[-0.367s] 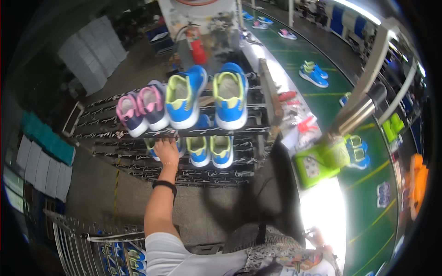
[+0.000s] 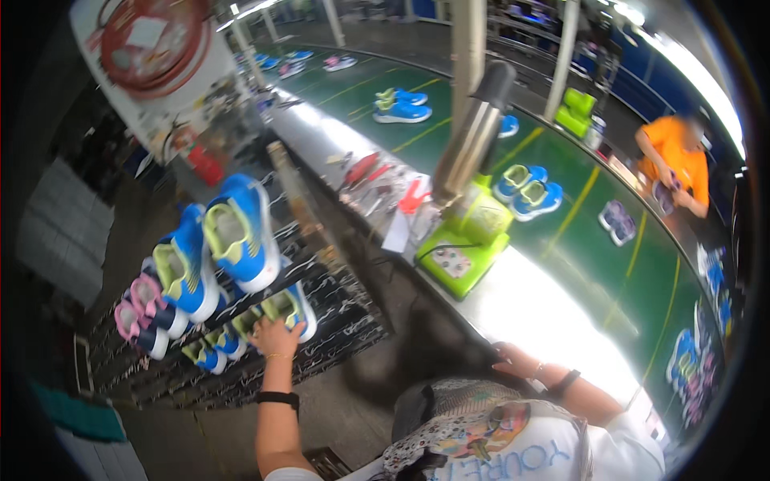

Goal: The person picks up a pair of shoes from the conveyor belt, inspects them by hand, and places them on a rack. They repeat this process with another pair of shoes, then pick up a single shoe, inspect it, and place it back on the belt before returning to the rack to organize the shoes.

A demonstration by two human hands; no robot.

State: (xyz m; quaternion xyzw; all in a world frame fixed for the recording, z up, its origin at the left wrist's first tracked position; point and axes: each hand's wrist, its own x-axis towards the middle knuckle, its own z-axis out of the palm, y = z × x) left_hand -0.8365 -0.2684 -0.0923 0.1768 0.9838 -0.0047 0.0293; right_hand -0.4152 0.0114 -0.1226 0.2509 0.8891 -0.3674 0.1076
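Note:
My left hand (image 2: 275, 337) reaches to the lower shelf of a dark rack, its fingers bent over the heel of a blue sneaker (image 2: 301, 311) with a lime lining. How firm the grip is stays partly hidden. More blue sneakers (image 2: 210, 357) stand left of it on that shelf. Above, the upper shelf bears two larger blue sneakers (image 2: 241, 232) and a navy pair with pink lining (image 2: 151, 309). At the edge of the bright worktable, my right hand (image 2: 517, 361) has its fingers stretched out, with nothing seen in it.
A lime-green machine (image 2: 457, 252) with a metal cylinder stands on the worktable (image 2: 553, 321), beside red tools. Beyond runs a green conveyor (image 2: 577, 200) carrying shoes. A person in orange (image 2: 678, 156) handles a shoe across it. A red hose reel (image 2: 152, 48) hangs at the far left.
The view has swung right, so the rack now appears farther left. My left hand has moved rightward along the lower shelf to another sneaker. My right hand shows more fully beside the table.

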